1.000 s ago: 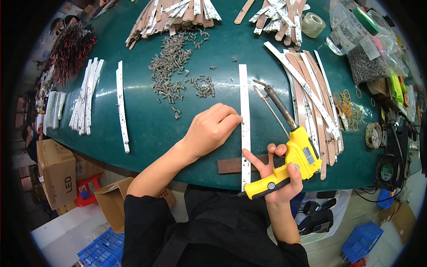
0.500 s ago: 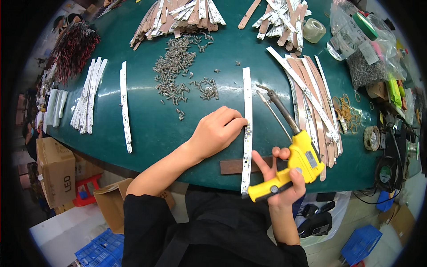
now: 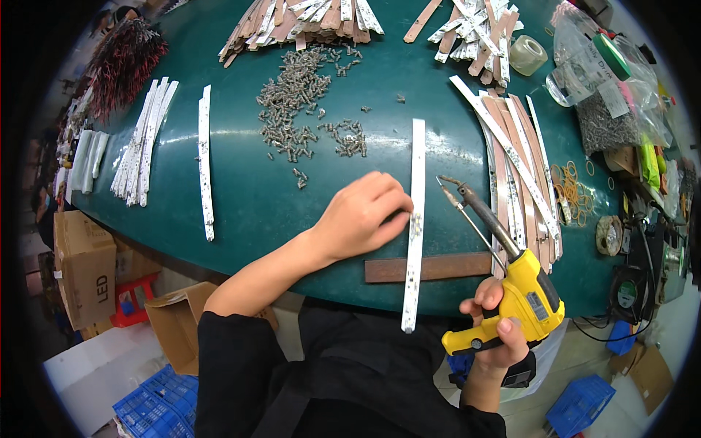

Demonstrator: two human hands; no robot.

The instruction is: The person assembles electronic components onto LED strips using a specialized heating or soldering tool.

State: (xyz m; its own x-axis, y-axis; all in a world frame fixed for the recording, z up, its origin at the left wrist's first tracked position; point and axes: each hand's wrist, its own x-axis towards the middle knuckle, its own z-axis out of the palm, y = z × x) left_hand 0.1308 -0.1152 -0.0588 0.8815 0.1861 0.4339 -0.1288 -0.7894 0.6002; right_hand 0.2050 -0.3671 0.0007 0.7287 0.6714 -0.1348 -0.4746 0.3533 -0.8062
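A long narrow white circuit-board strip (image 3: 412, 277) stands lengthwise before me, its lower end by the table's near edge. My left hand (image 3: 366, 212) is closed at the strip's left edge, thumb and forefinger pinching around its middle. To the right, my right hand (image 3: 504, 349) grips a yellow soldering gun (image 3: 535, 301), its fingers wrapped around the handle. The gun's metal tip and thin feed tube point up and left, apart from the strip. Under the strip lies a dark brown bar (image 3: 456, 267), crosswise.
Small metal parts (image 3: 288, 102) lie heaped beyond my left hand. Another white strip (image 3: 205, 164) and a bundle of strips (image 3: 146, 142) lie left. More strips (image 3: 511, 160) are stacked right, near rubber bands (image 3: 572, 191), a tape roll (image 3: 527, 55) and a plastic bag (image 3: 606, 120).
The soldering gun has moved right and toward me, its tip now lower. Fingers of my right hand that were spread have curled in. The view has shifted slightly; my left hand stays at the strip.
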